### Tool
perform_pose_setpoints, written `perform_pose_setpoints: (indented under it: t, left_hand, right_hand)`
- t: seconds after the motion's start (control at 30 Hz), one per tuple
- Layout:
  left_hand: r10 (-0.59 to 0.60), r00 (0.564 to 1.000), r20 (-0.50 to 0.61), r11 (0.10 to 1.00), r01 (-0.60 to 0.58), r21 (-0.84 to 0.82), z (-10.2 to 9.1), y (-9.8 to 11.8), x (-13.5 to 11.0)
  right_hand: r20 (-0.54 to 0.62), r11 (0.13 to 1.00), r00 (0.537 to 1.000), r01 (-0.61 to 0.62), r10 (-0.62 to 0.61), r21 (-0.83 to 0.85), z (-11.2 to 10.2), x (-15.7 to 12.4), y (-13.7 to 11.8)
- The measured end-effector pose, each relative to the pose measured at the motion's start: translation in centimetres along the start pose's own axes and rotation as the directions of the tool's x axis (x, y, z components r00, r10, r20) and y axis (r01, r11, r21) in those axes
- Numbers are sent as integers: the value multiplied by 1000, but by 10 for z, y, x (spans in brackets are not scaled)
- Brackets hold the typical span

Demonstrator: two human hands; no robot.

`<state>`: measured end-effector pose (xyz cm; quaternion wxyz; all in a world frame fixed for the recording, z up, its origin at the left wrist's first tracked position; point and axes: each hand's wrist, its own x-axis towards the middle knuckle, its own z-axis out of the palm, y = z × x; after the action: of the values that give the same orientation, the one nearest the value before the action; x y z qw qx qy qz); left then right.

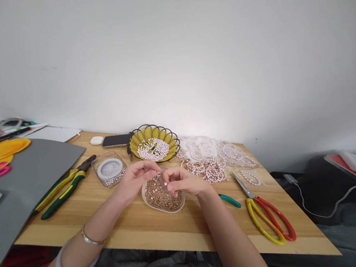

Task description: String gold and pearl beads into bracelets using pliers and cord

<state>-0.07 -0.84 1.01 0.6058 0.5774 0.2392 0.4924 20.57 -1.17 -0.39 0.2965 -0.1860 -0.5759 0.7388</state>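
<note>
My left hand (140,179) and my right hand (184,180) are close together above a light bowl (165,210) of small gold beads (162,198). The fingertips of my left hand are pinched, but what lies between them is too small to make out. A small pearly bead (165,183) shows at the pinched thumb and fingers of my right hand. A few pale beads lie among the gold ones. Behind my hands stands a black-rimmed yellow basket (135,148) holding white-pink beads (152,149).
Beaded strands (206,169) and bagged bead loops (230,150) lie right of the basket. Scissors (261,213) and a teal handle (230,200) are at right. Left are pliers (65,190), a clear box (96,168) with a spool (109,169), and a phone (115,140).
</note>
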Motion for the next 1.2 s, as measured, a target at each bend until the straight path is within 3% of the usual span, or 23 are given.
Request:
perform_pose_setpoints:
  t: [0.43, 1.2]
  left_hand:
    - [114, 982, 148, 971, -141, 193, -5, 3, 1]
    - [76, 989, 128, 958, -108, 264, 0, 3, 1]
  right_hand:
    - [-58, 1000, 998, 17, -17, -9, -1, 1, 0]
    - [-108, 999, 994, -12, 7, -53, -1, 5, 0]
